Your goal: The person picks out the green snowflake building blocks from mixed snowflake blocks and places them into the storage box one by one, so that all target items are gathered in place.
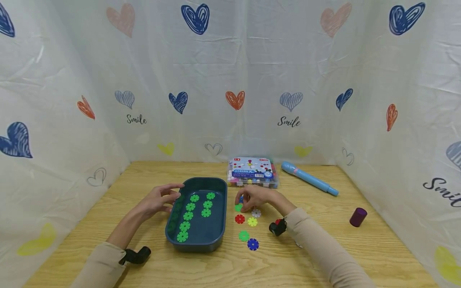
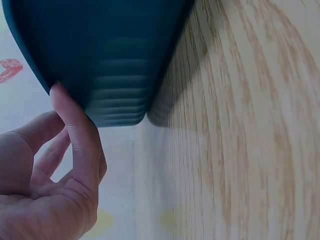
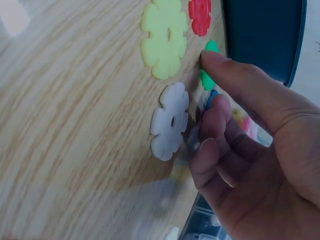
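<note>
My left hand (image 1: 160,199) is at the left rim of a dark blue-green tray (image 1: 223,208), one fingertip touching the rim in the left wrist view. Inside the tray, several green snowflake discs (image 1: 188,216) lie in two columns. Right of the tray, my right hand (image 1: 256,197) reaches down to a green snowflake disc (image 3: 206,80) on the table. The thumb touches that disc, while the other fingers are loosely bent and apart from the thumb. A blue disc (image 3: 212,98) is partly hidden behind the fingers. Close by lie a white disc (image 3: 170,121) and a yellow disc (image 3: 164,40).
Nearer me are a red disc (image 1: 239,219), another green disc (image 1: 243,236) and a dark blue disc (image 1: 253,244). A clear plastic box (image 1: 253,172) of colourful pieces stands at the back, beside a light blue stick-shaped object (image 1: 309,179). A purple cylinder (image 1: 358,217) is at right.
</note>
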The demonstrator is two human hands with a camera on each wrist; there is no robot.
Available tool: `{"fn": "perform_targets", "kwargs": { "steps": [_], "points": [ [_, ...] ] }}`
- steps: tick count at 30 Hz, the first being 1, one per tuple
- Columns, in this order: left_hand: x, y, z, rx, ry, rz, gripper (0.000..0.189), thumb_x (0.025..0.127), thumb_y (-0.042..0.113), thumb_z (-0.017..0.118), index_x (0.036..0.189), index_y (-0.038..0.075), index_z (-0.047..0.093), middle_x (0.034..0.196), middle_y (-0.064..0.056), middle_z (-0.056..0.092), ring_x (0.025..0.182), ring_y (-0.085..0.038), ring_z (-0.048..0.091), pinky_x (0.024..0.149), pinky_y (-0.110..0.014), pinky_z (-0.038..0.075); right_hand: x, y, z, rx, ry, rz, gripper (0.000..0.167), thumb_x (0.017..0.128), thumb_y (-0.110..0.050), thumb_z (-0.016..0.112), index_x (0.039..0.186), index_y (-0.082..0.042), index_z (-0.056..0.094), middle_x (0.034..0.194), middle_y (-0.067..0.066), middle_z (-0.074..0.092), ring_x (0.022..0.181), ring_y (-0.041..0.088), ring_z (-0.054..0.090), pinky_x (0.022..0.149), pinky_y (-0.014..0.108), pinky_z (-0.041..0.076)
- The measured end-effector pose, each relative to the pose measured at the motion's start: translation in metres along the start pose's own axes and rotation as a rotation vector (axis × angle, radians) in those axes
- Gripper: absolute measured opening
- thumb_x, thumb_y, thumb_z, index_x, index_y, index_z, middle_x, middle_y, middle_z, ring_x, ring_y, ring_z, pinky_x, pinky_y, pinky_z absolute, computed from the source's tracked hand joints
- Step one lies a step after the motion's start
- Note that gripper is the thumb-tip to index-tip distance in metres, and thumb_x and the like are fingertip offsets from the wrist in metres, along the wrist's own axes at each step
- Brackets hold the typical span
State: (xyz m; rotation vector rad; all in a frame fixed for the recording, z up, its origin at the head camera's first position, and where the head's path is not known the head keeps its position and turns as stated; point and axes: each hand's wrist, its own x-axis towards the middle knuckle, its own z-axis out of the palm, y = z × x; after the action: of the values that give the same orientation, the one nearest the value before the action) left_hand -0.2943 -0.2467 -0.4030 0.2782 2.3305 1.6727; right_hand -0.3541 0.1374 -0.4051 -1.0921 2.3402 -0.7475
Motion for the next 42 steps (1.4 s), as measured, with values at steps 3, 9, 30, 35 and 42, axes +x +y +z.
{"fn": "perform_targets", "kwargs": {
  "steps": [3,9,30,35,42],
  "points": [
    [-0.001,0.000,0.000,-0.003,0.001,-0.002,0.057,0.097,0.029,0.062,0.147,0.009,0.043,0.127,-0.023,0.051,0.094,-0.023,0.060,0.070,-0.030,0.058,0.000,-0.002,0.000,-0.001,0.005,0.021,0.023,0.085,-0.011,0.076,0.106,-0.006,0.069,0.076,0.009,0.065,0.061,0.006,0.052,0.057,0.019,0.042],
    [-0.002,-0.001,0.001,-0.011,0.003,-0.008,0.058,0.097,0.029,0.063,0.147,0.009,0.043,0.128,-0.023,0.051,0.094,-0.022,0.060,0.070,-0.030,0.058,0.001,-0.004,0.002,-0.004,0.041,0.038,0.024,0.082,-0.009,0.079,0.102,-0.006,0.067,0.081,0.006,0.062,0.069,0.009,0.053,0.062,0.021,0.044],
    [0.000,0.002,0.000,-0.016,-0.003,-0.016,0.058,0.097,0.031,0.062,0.148,0.010,0.042,0.132,-0.024,0.049,0.097,-0.025,0.061,0.070,-0.029,0.058,-0.013,0.006,-0.009,0.003,0.070,-0.074,0.019,0.090,-0.003,0.064,0.108,-0.003,0.069,0.099,0.010,0.069,0.086,0.009,0.060,0.080,0.022,0.052],
    [0.000,0.002,0.000,-0.008,0.000,-0.020,0.059,0.097,0.031,0.062,0.148,0.011,0.042,0.134,-0.024,0.049,0.097,-0.025,0.061,0.070,-0.029,0.058,-0.016,0.005,-0.014,-0.003,0.062,-0.098,0.019,0.094,-0.003,0.061,0.109,-0.002,0.071,0.099,0.012,0.071,0.087,0.010,0.063,0.080,0.022,0.054],
    [0.001,0.001,0.000,0.000,0.000,-0.021,0.057,0.097,0.030,0.061,0.148,0.011,0.042,0.136,-0.025,0.048,0.099,-0.025,0.061,0.072,-0.030,0.058,-0.021,-0.002,-0.023,0.048,0.063,-0.054,0.018,0.095,-0.002,0.060,0.109,-0.002,0.071,0.098,0.015,0.072,0.083,0.026,0.070,0.070,0.030,0.059]
  ]
}}
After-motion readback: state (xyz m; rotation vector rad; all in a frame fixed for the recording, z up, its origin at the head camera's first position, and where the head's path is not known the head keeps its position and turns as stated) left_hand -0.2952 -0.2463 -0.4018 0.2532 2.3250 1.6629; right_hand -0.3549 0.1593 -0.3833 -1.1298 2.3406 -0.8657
